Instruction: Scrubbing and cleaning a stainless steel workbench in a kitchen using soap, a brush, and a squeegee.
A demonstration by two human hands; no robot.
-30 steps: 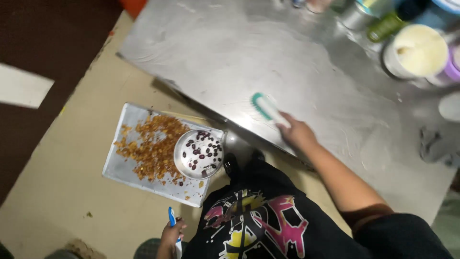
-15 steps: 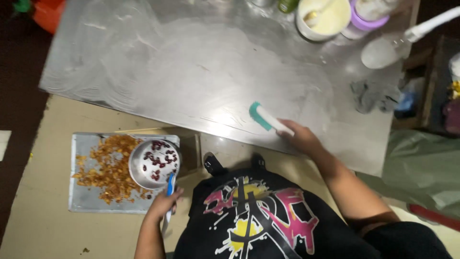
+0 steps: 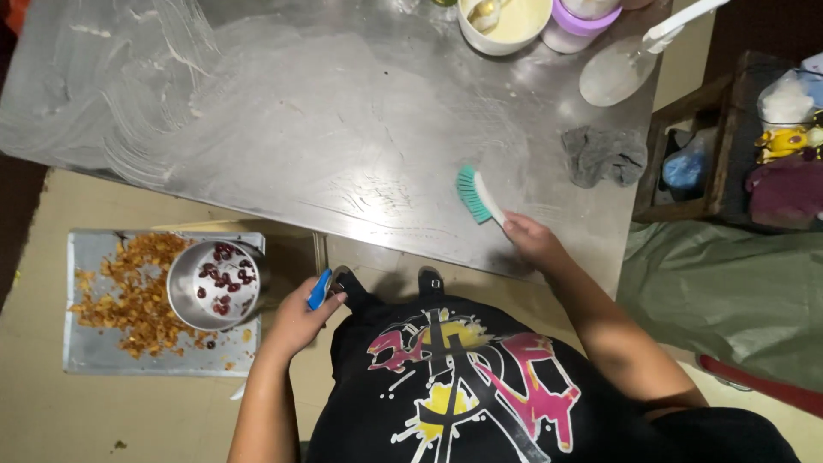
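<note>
On the smeared stainless-steel bench (image 3: 283, 146), near its front edge, the right hand (image 3: 531, 242) is closed around the white handle of a teal-bristled scrubbing brush (image 3: 477, 195); bristle head angled up and left, resting on or just above the steel, contact cannot be told. Left hand (image 3: 300, 319) sits below the bench edge, fingers curled around a small blue-handled tool (image 3: 320, 289); only the blue end shows, so its kind cannot be told. Just left of that hand: round metal bowl (image 3: 214, 283) holding dark red pieces, standing on a flat grey metal tray (image 3: 94, 360) that lies on the floor. Orange-brown scraps (image 3: 129, 296) scattered over the tray, mostly left of and around the bowl. Far edge of bench: white bowl of pale cream liquid (image 3: 506, 21), purple-lidded tub (image 3: 583, 21) just beside it, white-handled ladle (image 3: 634, 60) lying to the right. Crumpled grey cloth (image 3: 604, 154) on the bench, right of the brush, apart from it
</note>
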